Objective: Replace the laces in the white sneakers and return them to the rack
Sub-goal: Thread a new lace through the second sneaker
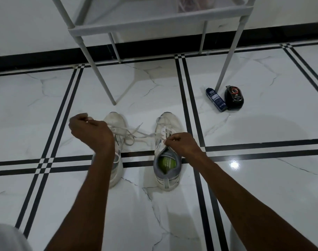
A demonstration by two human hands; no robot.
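Observation:
Two white sneakers stand side by side on the tiled floor, toes pointing away from me. My left forearm covers part of the left sneaker [116, 120]. The right sneaker [166, 160] shows a green insole in its opening. A white lace [136, 135] runs loosely from the right sneaker's eyelets across the gap to the left. My left hand [90, 132] is raised above the left sneaker, fingers curled round the lace's end. My right hand [180, 142] pinches the lace at the right sneaker's upper eyelets.
A white shoe rack [160, 20] on thin legs stands just beyond the sneakers against the wall. By its right front leg sit a dark blue spray can [216, 99] lying down and a black polish container [234, 97].

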